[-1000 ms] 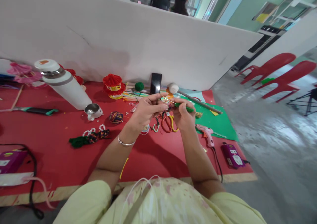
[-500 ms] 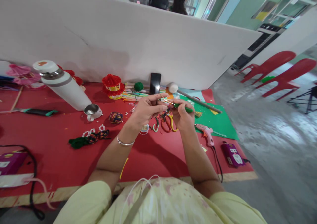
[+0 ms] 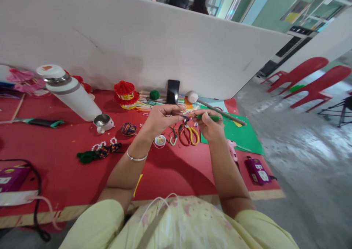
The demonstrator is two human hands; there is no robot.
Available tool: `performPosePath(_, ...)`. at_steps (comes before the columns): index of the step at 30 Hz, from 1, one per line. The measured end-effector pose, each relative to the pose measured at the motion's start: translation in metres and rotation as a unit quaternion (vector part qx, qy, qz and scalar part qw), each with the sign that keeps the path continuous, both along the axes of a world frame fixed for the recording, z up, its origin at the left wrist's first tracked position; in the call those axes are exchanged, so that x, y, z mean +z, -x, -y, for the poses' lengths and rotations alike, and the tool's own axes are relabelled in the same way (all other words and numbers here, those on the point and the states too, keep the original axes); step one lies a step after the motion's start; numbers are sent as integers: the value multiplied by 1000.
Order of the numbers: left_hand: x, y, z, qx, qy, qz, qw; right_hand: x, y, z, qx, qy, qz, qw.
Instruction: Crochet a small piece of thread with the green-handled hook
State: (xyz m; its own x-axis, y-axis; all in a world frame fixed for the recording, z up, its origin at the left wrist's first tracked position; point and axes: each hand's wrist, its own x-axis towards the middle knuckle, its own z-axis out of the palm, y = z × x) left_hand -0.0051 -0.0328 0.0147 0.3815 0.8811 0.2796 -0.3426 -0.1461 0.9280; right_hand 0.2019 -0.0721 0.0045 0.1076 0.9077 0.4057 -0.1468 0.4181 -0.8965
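Note:
In my right hand (image 3: 211, 126) is a crochet hook with a green handle (image 3: 207, 117), its thin shaft pointing left. My left hand (image 3: 165, 120) is closed in a pinch on a strand of dark yarn (image 3: 183, 115), mostly hidden by the fingers; the hook's tip meets it there. Below the hands lie scissors (image 3: 194, 136) with red and yellow handles, and a small white spool (image 3: 160, 141). A multicoloured yarn ball (image 3: 128, 129) sits left of my left hand. Farther left is a green and multicoloured knitted piece with white beads (image 3: 100, 152).
A white flask (image 3: 73, 95) and its metal cup (image 3: 103, 123) stand left. A phone (image 3: 173, 91) leans on the white partition (image 3: 165, 47). To the right are a pink glue gun (image 3: 232, 149), a purple box (image 3: 257, 170) and green sheet (image 3: 244, 135).
My right hand has shifted a little right, and the hook has swung closer to level. The scissors show more fully, while the glue gun is more covered by my right arm.

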Motion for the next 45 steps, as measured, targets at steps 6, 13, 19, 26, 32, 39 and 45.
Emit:
performPosePath(6,0,1,0,-9,-2,-12,1000,3,-9,1,20,5,32,999)
performPosePath(13,1,2,0,-23,-16,-27,999,7,-21,0,60,-2,64,996)
performPosePath(19,2,2,1,-10,-27,-38,999,13,-27,-2,92,-10,94,991)
performPosePath(26,2,1,1,26,-47,-66,996,16,-30,2,86,-42,152,984)
performPosePath(32,2,1,1,79,-69,-92,990,26,-22,12,43,-74,240,967)
performPosePath(39,1,1,1,102,-64,-94,988,23,-19,13,27,-78,217,973)
performPosePath(45,1,1,1,95,-60,-87,990,24,-17,15,16,-91,225,970)
